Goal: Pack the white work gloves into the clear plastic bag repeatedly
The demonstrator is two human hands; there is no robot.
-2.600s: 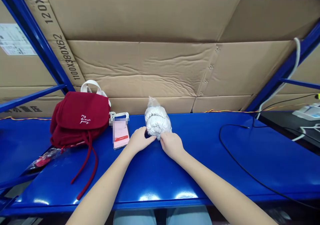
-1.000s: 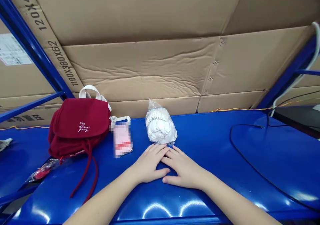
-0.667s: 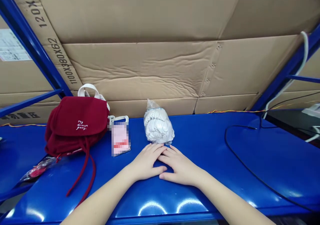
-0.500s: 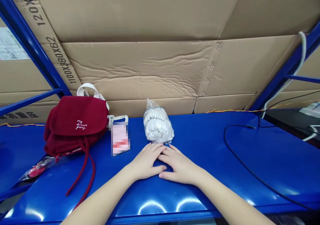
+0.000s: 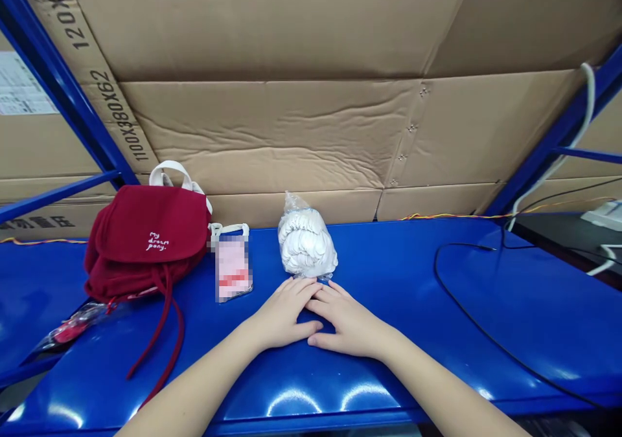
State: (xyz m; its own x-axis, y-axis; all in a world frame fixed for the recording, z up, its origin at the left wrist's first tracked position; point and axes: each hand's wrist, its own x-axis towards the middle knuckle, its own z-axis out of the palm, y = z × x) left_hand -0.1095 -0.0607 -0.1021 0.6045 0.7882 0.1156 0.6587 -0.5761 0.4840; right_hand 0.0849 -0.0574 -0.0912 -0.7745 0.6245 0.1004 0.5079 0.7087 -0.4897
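Observation:
My left hand (image 5: 287, 315) lies palm down on the blue shelf (image 5: 379, 275), fingers stretched forward. Beside it, my right hand (image 5: 346, 320) rests flat too, and the fingertips of both hands meet and overlap a little. Neither hand holds anything. Just beyond the fingertips sits a clear plastic bag (image 5: 307, 243) with a bunched, gathered white item inside; whether the fingers touch its near edge I cannot tell. To its left lies a pink card-like item (image 5: 234, 267), blurred out, with a white strap at its top.
A dark red backpack (image 5: 150, 236) stands at the left, its cords trailing forward. Near it lies a plastic-wrapped red item (image 5: 70, 330). A black cable (image 5: 466, 314) curves across the right side. Cardboard (image 5: 272, 126) backs the shelf, and blue posts (image 5: 539, 152) rise at both sides.

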